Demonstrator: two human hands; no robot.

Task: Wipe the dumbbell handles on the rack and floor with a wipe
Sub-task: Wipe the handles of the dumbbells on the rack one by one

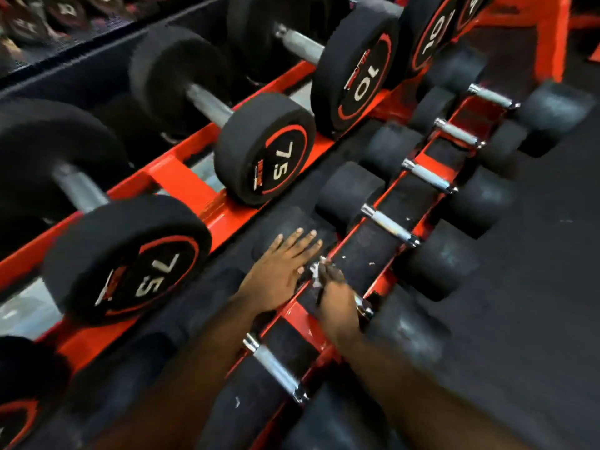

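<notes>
the person works on the lower row of the orange rack [181, 177], where small dumbbells lie side by side. the left hand [279, 271] lies flat, fingers straight and a little spread, on the black rubber head [289, 224] of one dumbbell. the right hand [337, 303] is curled around the handle [363, 305] of this same dumbbell, and the wipe [316, 272] is pressed between palm and metal; only a small white crumpled piece shows at the fingertips. the picture is blurred here, so how much of the wipe covers the bar cannot be told.

the wipe looks thin, soft and probably damp, so it may tear or bunch up on the rough metal. it is best kept wrapped around the bar under the full grip. the handle is stiff chrome, likely a bit slippery at the smooth ends. the dumbbell looks heavy enough to stay in place, but it is round and could roll, so the flat hand on the head is a good support. the next handle [389, 225] lies just beyond, and another handle [276, 368] lies nearer to the person.
</notes>
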